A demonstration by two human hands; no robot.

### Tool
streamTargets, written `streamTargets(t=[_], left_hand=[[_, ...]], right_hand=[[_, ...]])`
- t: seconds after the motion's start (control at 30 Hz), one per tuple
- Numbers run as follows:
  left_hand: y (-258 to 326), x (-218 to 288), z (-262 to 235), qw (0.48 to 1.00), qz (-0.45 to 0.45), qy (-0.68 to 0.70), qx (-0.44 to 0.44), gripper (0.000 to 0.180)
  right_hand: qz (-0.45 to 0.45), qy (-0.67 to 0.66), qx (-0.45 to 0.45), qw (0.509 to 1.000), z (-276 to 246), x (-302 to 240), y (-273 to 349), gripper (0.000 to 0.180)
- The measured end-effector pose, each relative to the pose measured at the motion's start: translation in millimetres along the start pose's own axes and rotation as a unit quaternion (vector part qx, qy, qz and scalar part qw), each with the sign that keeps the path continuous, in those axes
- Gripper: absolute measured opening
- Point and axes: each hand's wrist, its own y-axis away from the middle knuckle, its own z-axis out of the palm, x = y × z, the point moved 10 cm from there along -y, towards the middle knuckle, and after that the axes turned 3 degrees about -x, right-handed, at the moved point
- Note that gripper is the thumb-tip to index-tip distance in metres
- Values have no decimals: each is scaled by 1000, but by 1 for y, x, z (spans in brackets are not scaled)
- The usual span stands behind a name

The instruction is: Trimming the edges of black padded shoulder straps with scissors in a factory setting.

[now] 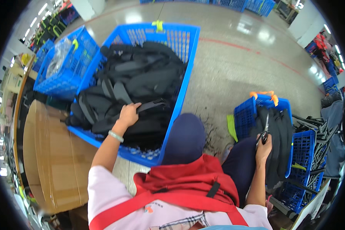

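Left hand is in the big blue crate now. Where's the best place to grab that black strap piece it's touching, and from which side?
Probably by the raised end of the black strap, just right of the left hand. That end lies on top of the pile in the large blue crate, with nothing over it, so coming down from above with fingers across its narrow width looks easiest. The right hand holds scissors.

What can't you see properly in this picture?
- Head view: the left hand rests on black padded pieces in the big blue crate; its fingers curl out of sight, so a grip cannot be told.
- The right hand holds scissors; the handles are covered by its fingers.
- The crate's bottom is buried under the pile.
- The cardboard box is cut off by the dark left rim.
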Motion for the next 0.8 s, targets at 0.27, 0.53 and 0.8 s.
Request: streamTargets(t=[0.27, 0.53, 0.8], left_hand=[[34, 187, -179, 976, 201, 56, 61, 37], [35, 306, -114, 928, 282, -11, -245, 30], [104, 356, -187, 823, 455, 331, 76, 17]], right_hand=[[-72, -87, -221, 969, 44, -174, 52, 40], [-186, -53, -322, 927, 94, -197, 92, 24], [-120, -224, -237, 938, 71, -143, 58, 23]])
